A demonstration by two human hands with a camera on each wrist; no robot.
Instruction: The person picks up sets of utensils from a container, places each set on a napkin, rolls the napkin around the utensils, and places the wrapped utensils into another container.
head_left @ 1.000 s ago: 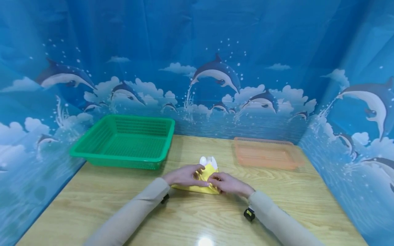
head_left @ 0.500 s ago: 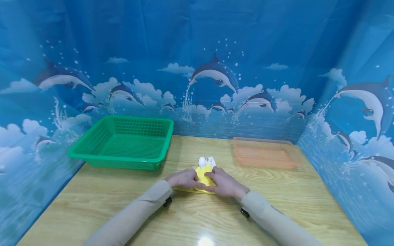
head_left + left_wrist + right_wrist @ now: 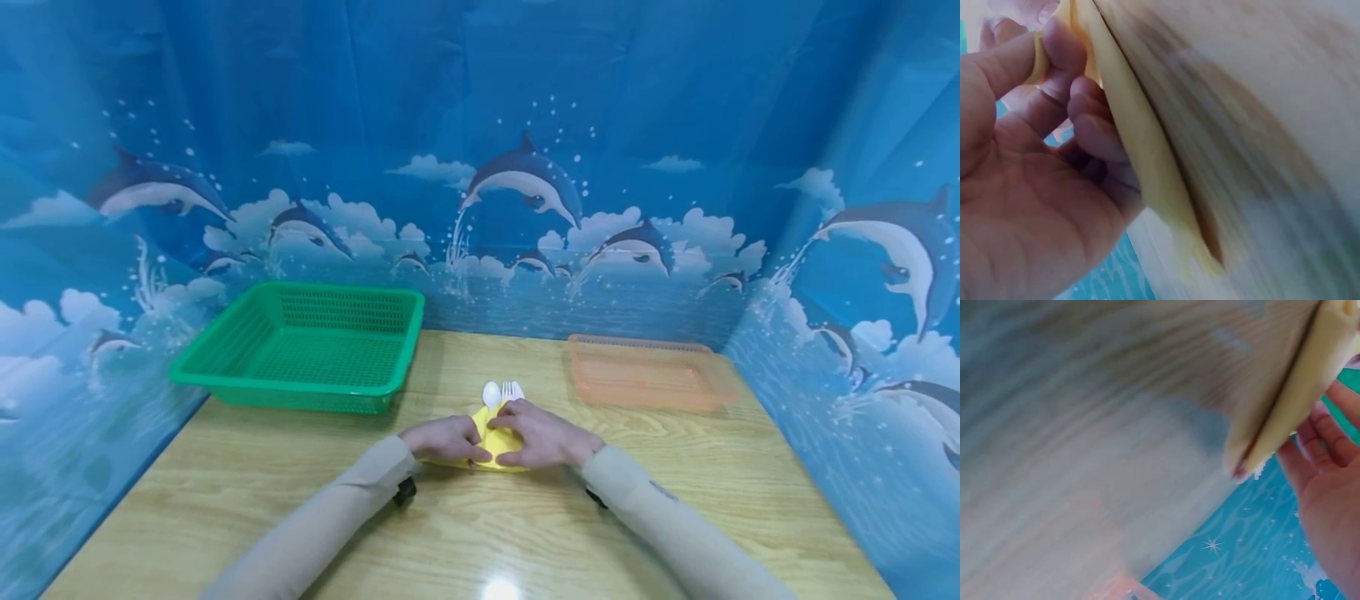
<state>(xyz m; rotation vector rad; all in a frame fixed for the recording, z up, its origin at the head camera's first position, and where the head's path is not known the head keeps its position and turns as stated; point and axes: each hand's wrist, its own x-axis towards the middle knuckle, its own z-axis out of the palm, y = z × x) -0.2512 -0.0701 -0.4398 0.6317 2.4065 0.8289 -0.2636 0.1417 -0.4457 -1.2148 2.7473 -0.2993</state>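
Cloth (image 3: 507,443) lies just below the head frame's centre between left hand (image 3: 446,438), pinching a fold, and right hand (image 3: 547,437), fingers extended against it, spoon (image 3: 491,394) and fork (image 3: 511,390) pointing frame-top.

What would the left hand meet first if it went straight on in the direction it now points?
Beyond the yellow cloth that it pinches, the left hand would probably meet the right hand first, facing it across the cloth; depth is hard to judge.

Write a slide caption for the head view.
Left hand and right hand at a yellow cloth, white spoon and white fork protruding; green perforated basket and translucent orange tray beyond.
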